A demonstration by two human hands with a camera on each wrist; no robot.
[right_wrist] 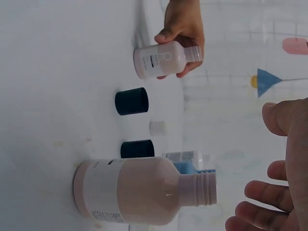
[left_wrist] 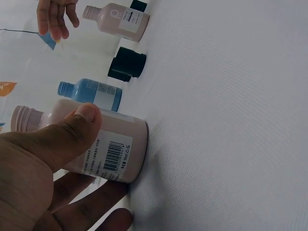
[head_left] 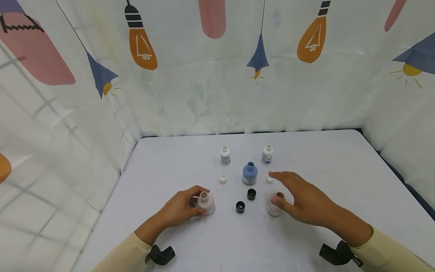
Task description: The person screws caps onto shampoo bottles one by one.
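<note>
Gripping the left pink bottle (head_left: 208,205) round its body, thumb on one side and curled fingers on the other, the left hand (head_left: 182,207) has it roughly upright at the near part of the white counter (head_left: 170,162); whether its base bears on the surface, I cannot tell. Its threaded neck is uncapped, and a barcode label shows in the left wrist view. Across from it, the right pink bottle (head_left: 273,209) stands upright on the counter, also uncapped. The right hand (head_left: 304,198) is open beside its neck, thumb spread from the fingers, holding nothing; the right wrist view shows a gap between hand and bottle.

Between the pink bottles sit the nearer black cap (head_left: 240,207) and the farther black cap (head_left: 251,194), close but apart. Just beyond stands a blue bottle (head_left: 250,175), mouth uncovered, with the left white cap (head_left: 222,179) and the right white cap (head_left: 269,180) to either side, the latter near the right fingertips. Farther back, the left white bottle (head_left: 225,156) and right white bottle (head_left: 267,155) stand upright, uncapped, well apart. What any bottle contains is too hidden to tell. Behind the counter hangs a printed cloth (head_left: 217,94).
</note>
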